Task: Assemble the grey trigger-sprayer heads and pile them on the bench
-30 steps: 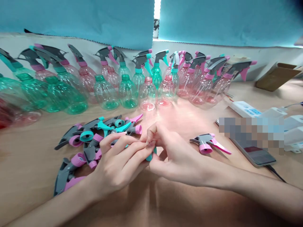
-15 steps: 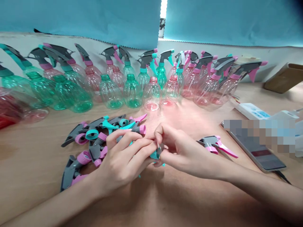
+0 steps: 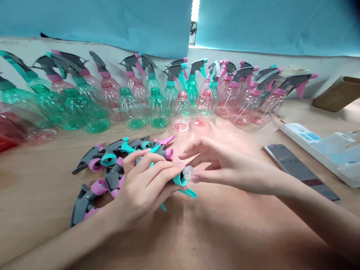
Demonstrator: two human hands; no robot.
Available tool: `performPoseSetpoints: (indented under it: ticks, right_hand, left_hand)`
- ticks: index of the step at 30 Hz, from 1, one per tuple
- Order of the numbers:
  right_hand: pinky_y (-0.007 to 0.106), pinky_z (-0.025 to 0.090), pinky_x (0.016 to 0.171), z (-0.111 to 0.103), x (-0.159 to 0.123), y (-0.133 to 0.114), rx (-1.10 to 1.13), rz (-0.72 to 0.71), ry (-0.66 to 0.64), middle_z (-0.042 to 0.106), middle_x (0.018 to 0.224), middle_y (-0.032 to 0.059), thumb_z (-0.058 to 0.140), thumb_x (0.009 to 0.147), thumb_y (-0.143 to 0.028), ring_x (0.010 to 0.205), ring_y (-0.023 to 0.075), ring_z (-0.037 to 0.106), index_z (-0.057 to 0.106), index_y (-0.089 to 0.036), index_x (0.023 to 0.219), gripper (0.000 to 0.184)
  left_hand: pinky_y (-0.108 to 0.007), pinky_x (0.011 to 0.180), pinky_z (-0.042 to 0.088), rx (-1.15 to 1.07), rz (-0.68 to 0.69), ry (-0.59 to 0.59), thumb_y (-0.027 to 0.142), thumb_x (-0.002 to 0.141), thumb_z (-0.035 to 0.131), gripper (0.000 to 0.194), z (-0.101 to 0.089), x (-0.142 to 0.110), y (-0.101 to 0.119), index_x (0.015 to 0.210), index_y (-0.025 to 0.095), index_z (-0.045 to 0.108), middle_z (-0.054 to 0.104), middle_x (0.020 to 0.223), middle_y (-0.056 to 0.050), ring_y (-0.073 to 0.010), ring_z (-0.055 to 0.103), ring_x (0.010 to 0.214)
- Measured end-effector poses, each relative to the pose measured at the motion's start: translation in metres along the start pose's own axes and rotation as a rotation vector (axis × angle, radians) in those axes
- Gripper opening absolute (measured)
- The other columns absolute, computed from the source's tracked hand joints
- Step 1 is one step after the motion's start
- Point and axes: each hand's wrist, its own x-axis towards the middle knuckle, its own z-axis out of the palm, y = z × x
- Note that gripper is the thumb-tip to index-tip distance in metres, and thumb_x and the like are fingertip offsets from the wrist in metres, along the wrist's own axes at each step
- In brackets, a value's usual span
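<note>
My left hand point(image 3: 144, 189) is closed round a grey spray trigger head with a teal collar point(image 3: 180, 180) and a teal lever point(image 3: 188, 192). The collar's opening faces right. My right hand point(image 3: 225, 167) holds a small whitish round disc point(image 3: 188, 173) at that opening, pinched between the thumb and a fingertip, with the other fingers spread above it. Both hands hover low over the wooden table point(image 3: 213, 232).
A pile of grey trigger heads point(image 3: 112, 161) with pink and teal collars lies left of my hands. Rows of green and pink bottles point(image 3: 157, 108), some capped, line the back. A phone point(image 3: 300, 170), a white power strip point(image 3: 309, 144) and a cardboard box point(image 3: 337, 93) lie at right.
My right hand has opened out from a tight pinch and now holds the whitish disc at the collar. The left hand turned the trigger head so its teal collar and lever show.
</note>
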Motion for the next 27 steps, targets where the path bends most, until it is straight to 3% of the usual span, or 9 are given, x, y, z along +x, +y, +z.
performPoseSetpoints:
  ticks: [9, 13, 19, 23, 27]
  right_hand:
    - [0.028, 0.05, 0.065, -0.007, 0.003, 0.006, -0.017, 0.052, 0.045, 0.062, 0.084, 0.0004, 0.069, 0.075, -0.025, 0.075, 0.0135, 0.061, 0.055, -0.018, 0.085, 0.018]
    - [0.026, 0.045, 0.058, -0.024, 0.001, 0.003, -0.188, 0.073, 0.088, 0.064, 0.074, -0.0012, 0.069, 0.075, -0.026, 0.069, 0.0129, 0.058, 0.064, -0.02, 0.08, 0.009]
    - [0.026, 0.045, 0.061, -0.044, 0.003, -0.001, -0.188, 0.123, 0.08, 0.068, 0.073, -0.001, 0.069, 0.074, -0.026, 0.068, 0.0126, 0.059, 0.07, -0.021, 0.079, 0.007]
    - [0.028, 0.044, 0.062, -0.045, 0.011, 0.011, -0.206, 0.16, -0.016, 0.068, 0.077, 0.0015, 0.065, 0.077, -0.034, 0.069, 0.0133, 0.056, 0.071, -0.019, 0.083, 0.017]
    - [0.028, 0.04, 0.061, -0.042, 0.018, 0.024, -0.303, 0.183, -0.139, 0.068, 0.08, 0.0034, 0.061, 0.079, -0.035, 0.072, 0.015, 0.056, 0.07, -0.016, 0.087, 0.022]
  left_hand:
    - [-0.041, 0.081, 0.039, -0.011, -0.009, 0.004, 0.032, 0.088, 0.059, 0.02, -0.003, 0.001, 0.001, 0.106, 0.022, 0.06, 0.071, 0.086, 0.0, -0.0201, 0.06, 0.082]
    - [-0.039, 0.082, 0.039, -0.111, -0.118, -0.05, 0.031, 0.087, 0.059, 0.02, -0.003, 0.001, 0.005, 0.105, 0.022, 0.059, 0.069, 0.086, 0.0, -0.0187, 0.06, 0.082]
    - [-0.031, 0.076, 0.047, -0.323, -0.27, -0.11, 0.018, 0.085, 0.061, 0.028, -0.003, -0.004, 0.02, 0.112, 0.019, 0.055, 0.063, 0.09, -0.002, -0.0172, 0.056, 0.086]
    - [-0.03, 0.078, 0.049, -0.259, -0.314, -0.211, 0.016, 0.085, 0.058, 0.039, -0.005, -0.006, 0.028, 0.122, 0.023, 0.051, 0.058, 0.103, -0.004, -0.0182, 0.057, 0.094]
    - [-0.027, 0.076, 0.05, -0.31, -0.329, -0.265, 0.012, 0.086, 0.054, 0.033, -0.005, -0.006, 0.035, 0.115, 0.026, 0.055, 0.055, 0.103, -0.003, -0.016, 0.057, 0.091]
